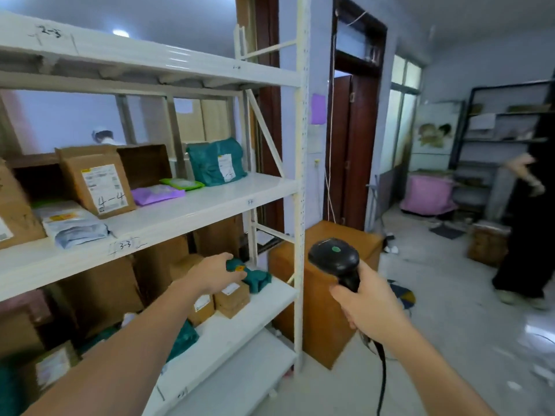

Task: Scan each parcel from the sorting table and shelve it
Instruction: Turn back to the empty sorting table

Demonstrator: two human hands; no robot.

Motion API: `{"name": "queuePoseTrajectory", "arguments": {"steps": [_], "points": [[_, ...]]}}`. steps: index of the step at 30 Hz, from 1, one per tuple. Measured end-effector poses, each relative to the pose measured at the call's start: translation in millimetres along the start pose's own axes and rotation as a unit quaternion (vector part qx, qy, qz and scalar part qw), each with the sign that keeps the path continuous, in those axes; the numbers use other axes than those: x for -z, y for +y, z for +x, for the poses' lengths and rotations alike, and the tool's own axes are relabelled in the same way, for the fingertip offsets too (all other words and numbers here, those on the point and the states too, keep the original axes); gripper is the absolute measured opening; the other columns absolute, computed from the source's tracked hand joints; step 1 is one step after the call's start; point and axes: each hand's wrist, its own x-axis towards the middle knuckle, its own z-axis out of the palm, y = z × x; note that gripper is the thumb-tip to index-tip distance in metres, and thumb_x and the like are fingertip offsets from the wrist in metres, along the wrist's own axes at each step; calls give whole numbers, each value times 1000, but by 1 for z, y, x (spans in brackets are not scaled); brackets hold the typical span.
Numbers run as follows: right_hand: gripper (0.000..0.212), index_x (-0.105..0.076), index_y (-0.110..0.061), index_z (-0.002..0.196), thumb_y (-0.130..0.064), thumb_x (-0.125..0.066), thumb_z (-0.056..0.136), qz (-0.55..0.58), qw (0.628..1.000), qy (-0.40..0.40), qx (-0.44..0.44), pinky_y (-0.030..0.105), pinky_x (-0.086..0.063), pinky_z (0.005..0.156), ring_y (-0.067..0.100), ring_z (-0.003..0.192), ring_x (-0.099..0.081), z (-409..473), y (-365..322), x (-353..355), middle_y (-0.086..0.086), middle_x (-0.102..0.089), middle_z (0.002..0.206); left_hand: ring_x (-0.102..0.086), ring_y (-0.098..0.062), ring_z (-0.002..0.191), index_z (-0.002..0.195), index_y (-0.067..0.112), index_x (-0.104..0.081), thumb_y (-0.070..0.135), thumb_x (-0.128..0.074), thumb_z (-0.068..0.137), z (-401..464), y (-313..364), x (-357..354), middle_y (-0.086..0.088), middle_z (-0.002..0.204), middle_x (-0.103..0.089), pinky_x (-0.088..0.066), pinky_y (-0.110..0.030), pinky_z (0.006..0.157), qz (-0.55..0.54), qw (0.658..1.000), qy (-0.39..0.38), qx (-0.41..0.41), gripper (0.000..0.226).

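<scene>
— So, from the head camera, where are the hands?
— Left hand (217, 273) reaches out to the lower shelf (240, 322) of the white rack (300, 181) and lies on a teal parcel (255, 276), fingers curled over its near end. That parcel sits on top of a small brown box (232, 297) near the shelf's right end.
— Is it gripped tight?
— Fingers bend round it; how firmly, I cannot tell, the picture is blurred there.
— And the right?
— Right hand (368, 309) is wrapped round the handle of a black scanner (335, 259), head up and tipped toward the rack, green spot on top, cable (383, 379) hanging below the wrist.
— What else is on the rack?
— Middle shelf (210, 202): a leaning cardboard box (96, 181) marked 4-4, a purple pouch (157, 194), a green pouch (181, 183), a larger teal bag (216, 162) standing toward the right, and a grey bag (75, 226) lying flat at the left.
— Beyond the rack?
— A wooden cabinet (324, 295) just beside the rack's post, a dark doorway (353, 145), and a person in black (528, 223) at the far right.
</scene>
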Motion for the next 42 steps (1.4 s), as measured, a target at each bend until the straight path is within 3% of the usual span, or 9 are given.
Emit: {"name": "queuePoseTrajectory", "arguments": {"steps": [6, 12, 16, 20, 24, 29, 34, 38, 42], "points": [[16, -56, -26, 92, -14, -67, 90, -13, 995, 86, -49, 39, -56, 64, 21, 63, -61, 33, 52, 73, 6, -64, 73, -51, -27, 140, 159, 24, -34, 59, -63, 95, 74, 94, -52, -6, 161, -43, -46, -45, 114, -24, 999, -27, -32, 79], [13, -57, -21, 91, -11, -65, 87, -37, 992, 102, -61, 40, -52, 60, 22, 59, -57, 89, 94, 125, 13, -64, 74, -48, -25, 142, 158, 23, -36, 56, -57, 99, 134, 156, -89, -3, 161, -43, -43, -41, 112, -9, 998, -30, -52, 70], [14, -56, -22, 90, -12, -66, 86, -53, 991, 104, -67, 35, -50, 56, 21, 58, -58, 132, 116, 142, 13, -66, 75, -52, -22, 139, 151, 21, -46, 54, -58, 100, 175, 168, -109, -1, 160, -45, -46, -38, 107, -8, 998, -41, -53, 62], [16, -55, -24, 90, -12, -65, 87, -62, 990, 98, -74, 30, -48, 51, 20, 56, -58, 181, 134, 147, 13, -67, 76, -51, -24, 140, 159, 27, -34, 62, -60, 95, 224, 168, -124, -1, 163, -41, -47, -42, 108, -23, 998, -40, -34, 78], [13, -55, -22, 90, -13, -64, 85, -73, 990, 90, -80, 34, -50, 53, 22, 57, -59, 234, 154, 141, 16, -67, 75, -51, -24, 140, 158, 31, -36, 69, -60, 88, 286, 168, -137, 0, 162, -43, -48, -46, 111, -23, 998, -47, -34, 83], [14, -55, -22, 91, -12, -63, 86, -73, 990, 78, -92, 35, -49, 55, 20, 57, -56, 297, 177, 134, 18, -66, 75, -42, -27, 147, 160, 25, -33, 61, -60, 95, 353, 184, -148, -4, 164, -39, -40, -45, 118, -25, 997, -51, -47, 78], [13, -55, -22, 91, -14, -63, 86, -77, 988, 79, -107, 39, -53, 56, 19, 56, -56, 353, 203, 139, 19, -67, 78, -36, -26, 151, 162, 23, -29, 59, -48, 102, 421, 209, -164, -4, 167, -32, -34, -44, 121, -15, 994, -75, -77, 72], [15, -54, -28, 89, -19, -65, 84, -101, 983, 83, -128, 50, -60, 64, 24, 64, -67, 402, 232, 155, 9, -67, 74, -34, -26, 152, 162, 22, -29, 65, -44, 101, 475, 228, -183, -4, 168, -31, -31, -45, 123, 0, 994, -84, -76, 76], [14, -55, -27, 87, -18, -66, 86, -118, 984, 69, -114, 39, -55, 61, 20, 65, -64, 462, 263, 173, 3, -64, 72, -30, -26, 154, 163, 20, -28, 67, -42, 101, 528, 243, -204, -5, 169, -28, -28, -46, 125, 9, 994, -89, -58, 80]]}}
